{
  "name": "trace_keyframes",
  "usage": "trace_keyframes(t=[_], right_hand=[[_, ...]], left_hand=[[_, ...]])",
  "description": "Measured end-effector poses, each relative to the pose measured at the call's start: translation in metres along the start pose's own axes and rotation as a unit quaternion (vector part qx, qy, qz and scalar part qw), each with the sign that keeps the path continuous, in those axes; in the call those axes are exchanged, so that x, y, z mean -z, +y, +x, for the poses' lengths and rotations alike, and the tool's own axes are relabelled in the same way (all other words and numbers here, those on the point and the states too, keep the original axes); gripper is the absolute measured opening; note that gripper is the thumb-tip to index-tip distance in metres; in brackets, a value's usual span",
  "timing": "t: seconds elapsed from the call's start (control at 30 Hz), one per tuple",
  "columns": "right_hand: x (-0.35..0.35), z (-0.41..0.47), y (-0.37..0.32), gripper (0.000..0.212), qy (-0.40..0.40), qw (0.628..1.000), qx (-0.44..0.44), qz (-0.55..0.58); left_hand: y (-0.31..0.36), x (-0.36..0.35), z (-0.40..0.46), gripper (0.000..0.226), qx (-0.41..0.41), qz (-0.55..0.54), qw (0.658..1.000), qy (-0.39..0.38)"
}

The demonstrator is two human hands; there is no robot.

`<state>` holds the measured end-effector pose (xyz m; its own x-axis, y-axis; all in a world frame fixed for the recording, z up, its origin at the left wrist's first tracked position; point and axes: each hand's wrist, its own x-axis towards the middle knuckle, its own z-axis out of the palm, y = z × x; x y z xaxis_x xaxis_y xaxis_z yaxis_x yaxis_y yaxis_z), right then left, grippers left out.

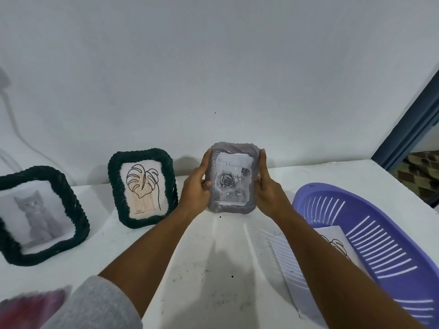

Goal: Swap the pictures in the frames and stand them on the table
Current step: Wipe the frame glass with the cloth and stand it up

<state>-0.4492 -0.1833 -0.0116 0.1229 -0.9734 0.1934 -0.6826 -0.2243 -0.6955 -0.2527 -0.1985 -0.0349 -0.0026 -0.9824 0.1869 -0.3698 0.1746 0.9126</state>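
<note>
You are looking down at a white table (213, 269) set against a pale wall. Both your hands hold a grey ridged frame (231, 178) upright at the middle of the table, its lower edge at or just above the surface; contact cannot be told. Your left hand (198, 186) grips its left side, fingers curled behind and thumb across the front rim. Your right hand (267, 184) clasps its right side in the same way. Inside is a grey picture of roses (231, 180) with a printed title at the top.

Just left of your left hand stands a dark green woven frame (142, 187), leaning back, showing a line drawing of a leaf. Further left, well apart, a second dark green woven frame (39, 217) holds a grey kitten picture.

On your right, close to your right forearm, sits a purple slotted basket (384, 243). Loose white sheets (289, 264) lie partly in it and stick out over its near rim; one of them shows part of a leaf drawing, the rest hidden by your arm.

A grey sleeve (99, 305) covers your left upper forearm, and something blurred and reddish fills the lower left corner.
</note>
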Motion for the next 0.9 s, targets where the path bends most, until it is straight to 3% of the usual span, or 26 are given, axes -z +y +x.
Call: trace_keyframes(t=[0.4, 0.6, 0.73, 0.9], right_hand=[[0.012, -0.010, -0.009, 0.067, -0.022, 1.000, -0.010, -0.015], [0.045, -0.020, -0.009, 0.040, 0.083, 0.996, -0.026, -0.030], [0.070, -0.050, 0.011, 0.029, 0.074, 0.996, -0.013, -0.050], [0.091, -0.079, 0.047, 0.031, 0.035, 0.986, 0.002, -0.163]], left_hand=[[0.008, 0.000, -0.015, 0.084, 0.000, 0.036, 0.999, 0.028], [0.023, -0.016, -0.058, 0.042, -0.065, 0.146, 0.978, 0.135], [0.024, -0.043, -0.094, 0.023, -0.020, 0.151, 0.987, 0.043], [0.029, -0.090, -0.127, 0.052, 0.018, 0.251, 0.962, -0.106]])
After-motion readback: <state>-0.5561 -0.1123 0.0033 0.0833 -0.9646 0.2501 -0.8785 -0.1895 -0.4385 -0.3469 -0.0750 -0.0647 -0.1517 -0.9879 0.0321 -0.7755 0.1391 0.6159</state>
